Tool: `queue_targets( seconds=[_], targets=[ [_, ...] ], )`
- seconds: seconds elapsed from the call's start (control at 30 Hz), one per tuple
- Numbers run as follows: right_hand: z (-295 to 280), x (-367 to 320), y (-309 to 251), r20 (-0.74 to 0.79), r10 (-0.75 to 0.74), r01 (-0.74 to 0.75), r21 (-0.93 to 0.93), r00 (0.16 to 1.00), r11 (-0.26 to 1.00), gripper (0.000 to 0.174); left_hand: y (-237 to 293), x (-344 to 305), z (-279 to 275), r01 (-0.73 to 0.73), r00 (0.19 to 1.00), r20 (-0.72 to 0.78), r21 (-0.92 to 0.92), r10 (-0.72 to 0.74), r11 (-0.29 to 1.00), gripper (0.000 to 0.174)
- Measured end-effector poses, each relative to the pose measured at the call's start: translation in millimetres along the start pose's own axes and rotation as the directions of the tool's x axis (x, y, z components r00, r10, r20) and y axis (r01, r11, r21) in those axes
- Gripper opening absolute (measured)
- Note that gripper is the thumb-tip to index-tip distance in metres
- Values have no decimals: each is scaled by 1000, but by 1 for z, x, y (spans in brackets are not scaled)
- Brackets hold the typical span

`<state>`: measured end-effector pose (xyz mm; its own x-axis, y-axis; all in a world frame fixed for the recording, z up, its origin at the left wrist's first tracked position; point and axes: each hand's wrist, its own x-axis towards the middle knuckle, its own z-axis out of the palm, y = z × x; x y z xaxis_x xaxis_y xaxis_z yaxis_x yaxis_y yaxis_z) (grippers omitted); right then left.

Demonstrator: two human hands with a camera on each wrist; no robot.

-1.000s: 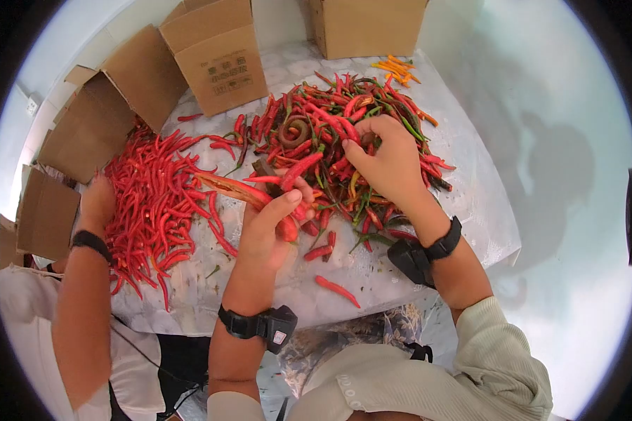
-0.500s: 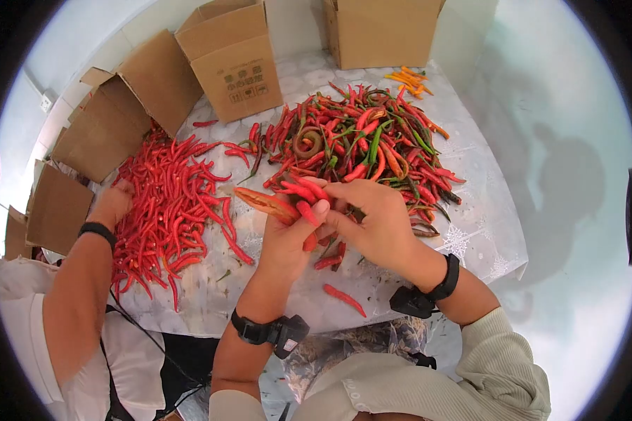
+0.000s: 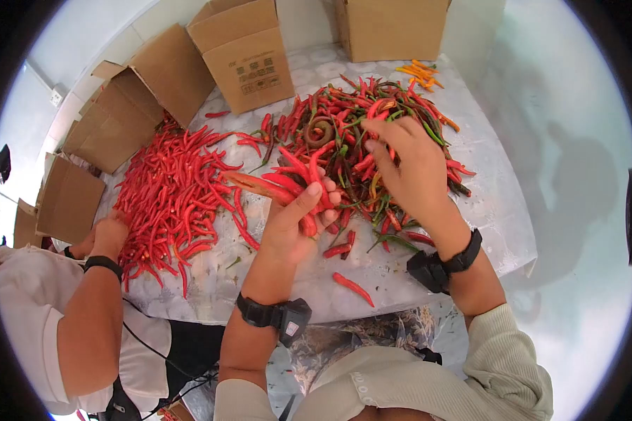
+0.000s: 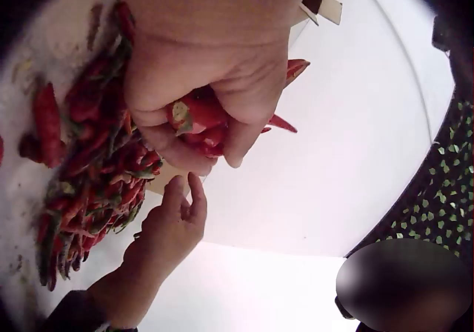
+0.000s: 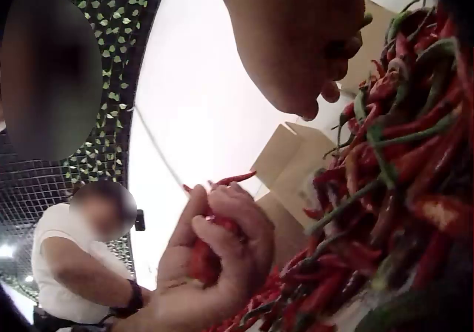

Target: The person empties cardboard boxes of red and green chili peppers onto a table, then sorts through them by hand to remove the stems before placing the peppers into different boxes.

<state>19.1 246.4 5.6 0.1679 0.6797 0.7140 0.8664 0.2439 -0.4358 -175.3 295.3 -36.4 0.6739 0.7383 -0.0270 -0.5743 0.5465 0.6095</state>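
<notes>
Several red chilies are bunched in my left hand, gripped between thumb and curled fingers; one is split lengthwise and points left. The left wrist view shows stem ends poking out of the left hand. My right hand hovers at the mixed pile of red, green and dark chilies, its thumb and forefinger apart. In the right wrist view, the right hand has bent fingers, with a small green bit near them; whether they touch it is unclear.
Left lies a large heap of red chilies, with another person's hand at its edge. Cardboard boxes line the back and left. Orange chilies sit at the back right, and a loose red chili near the front edge.
My right hand was at the left hand's bunch half a second ago and has moved up and right to the pile. More red chilies show in the left hand than a second ago.
</notes>
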Motion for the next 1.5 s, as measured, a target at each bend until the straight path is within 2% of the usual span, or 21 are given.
queue_targets(
  seconds=[0.03, 0.1, 0.2, 0.33, 0.4, 0.53, 0.63, 0.73, 0.83, 0.9, 0.93, 1.03, 1.07, 1.17, 1.23, 1.27, 1.37, 1.47, 1.5],
  targets=[
    [0, 4, 3, -13, 46, -47, -104, 999, 994, 18, -1, 0, 1, -2, 1000, 1, 37, 2, 999, 28],
    [6, 8, 15, 22, 61, -57, -167, 998, 984, 19, -2, -1, 5, -6, 1000, 1, 109, 6, 994, 29],
    [11, 7, 20, 60, 88, -74, -204, 994, 976, 18, -4, -1, 4, 0, 1000, 23, 122, -3, 992, 30],
    [13, 3, 23, 4, 80, -78, -203, 997, 976, 20, 3, -3, 1, 55, 998, -19, 8, -54, 998, 29],
    [14, 2, 22, -27, 147, -149, -193, 989, 970, 20, 7, -2, 0, 84, 996, -22, -76, -86, 994, 28],
    [12, 0, 27, -32, 264, -266, -143, 964, 953, 23, 3, -4, 7, 29, 996, -82, 73, -23, 997, 26],
    [10, -5, 33, -54, 345, -340, 83, 937, 937, 22, 0, -5, 9, -37, 998, -47, 128, 44, 991, 27],
    [16, -11, 30, -3, 310, -273, 467, 951, 841, 20, -2, -2, 5, -103, 994, -29, 122, 107, 987, 29],
    [13, -19, -4, 307, 293, -422, 599, 906, 680, 15, -4, -2, 10, -190, 969, -115, 219, 219, 957, 33],
    [17, -27, -21, 300, 188, -336, 586, 935, 738, 15, -5, -1, 17, -245, 929, -181, 357, 324, 901, 37],
    [18, -29, -27, 297, 134, -290, 578, 945, 763, 15, -5, -1, 27, -281, 930, -130, 349, 344, 894, 41],
    [15, -32, -37, 374, 232, -405, 493, 898, 770, 15, -7, -1, 14, -217, 926, -195, 427, 324, 878, 45],
    [19, -34, -36, 328, 247, -386, 481, 912, 787, 15, -8, -1, 15, -219, 918, -212, 432, 334, 875, 45],
    [13, -32, -34, 456, 340, -540, 438, 822, 718, 15, -11, -1, 25, -207, 889, -276, 470, 365, 858, 45],
    [14, -32, -32, 489, 331, -545, 402, 807, 736, 14, -12, -2, 29, -180, 849, -342, 529, 403, 829, 43],
    [14, -32, -32, 506, 325, -546, 386, 799, 744, 13, -12, -3, 26, -185, 857, -325, 531, 400, 827, 41],
    [25, -38, -24, 285, 156, -279, 470, 946, 838, 13, -14, -1, 30, -252, 848, -287, 521, 446, 815, 40],
    [27, -39, -25, 223, 122, -225, 525, 967, 821, 12, -11, -1, 23, -235, 889, -256, 458, 380, 857, 39],
    [25, -39, -25, 244, 101, -218, 520, 964, 826, 12, -10, -2, 23, -218, 897, -257, 451, 359, 866, 38]
  ],
)
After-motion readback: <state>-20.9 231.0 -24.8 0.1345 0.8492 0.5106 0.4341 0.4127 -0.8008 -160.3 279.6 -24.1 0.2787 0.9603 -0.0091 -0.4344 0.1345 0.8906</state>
